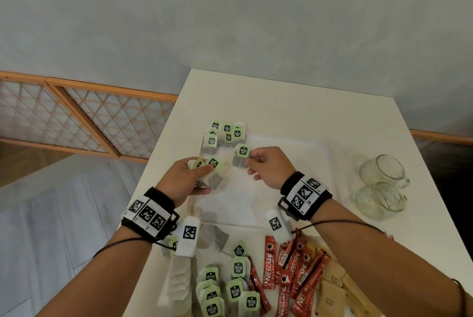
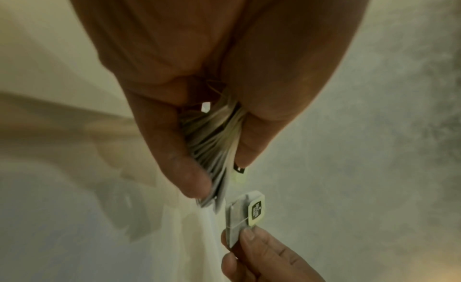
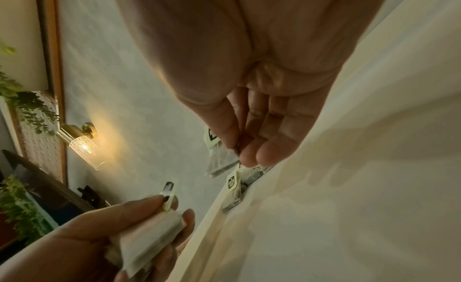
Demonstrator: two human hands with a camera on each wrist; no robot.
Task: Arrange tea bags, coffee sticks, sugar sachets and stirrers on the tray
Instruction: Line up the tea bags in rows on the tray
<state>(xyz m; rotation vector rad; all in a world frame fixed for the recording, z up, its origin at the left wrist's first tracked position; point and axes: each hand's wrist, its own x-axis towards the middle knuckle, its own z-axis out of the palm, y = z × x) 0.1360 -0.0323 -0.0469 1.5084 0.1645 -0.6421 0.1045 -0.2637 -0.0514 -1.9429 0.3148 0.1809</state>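
A white tray (image 1: pixel 302 153) lies on the white table. Several green-tagged tea bags (image 1: pixel 225 135) sit in a cluster at its far left corner. My left hand (image 1: pixel 189 176) grips a stack of tea bags (image 2: pixel 214 148) over the tray's left edge. My right hand (image 1: pixel 258 163) pinches a single tea bag (image 1: pixel 242 154) between thumb and forefinger, just right of the stack and above the tray; the left wrist view shows that tea bag (image 2: pixel 243 215) with its green tag. More tea bags (image 1: pixel 230 288), red coffee sticks (image 1: pixel 289 270) and brown sugar sachets (image 1: pixel 332 291) lie at the table's near edge.
Two clear glass mugs (image 1: pixel 381 186) stand right of the tray. A grey wall runs behind the table, with a wooden lattice panel (image 1: pixel 84 117) to the left. A lit wall lamp (image 3: pixel 79 144) and green plants show in the right wrist view.
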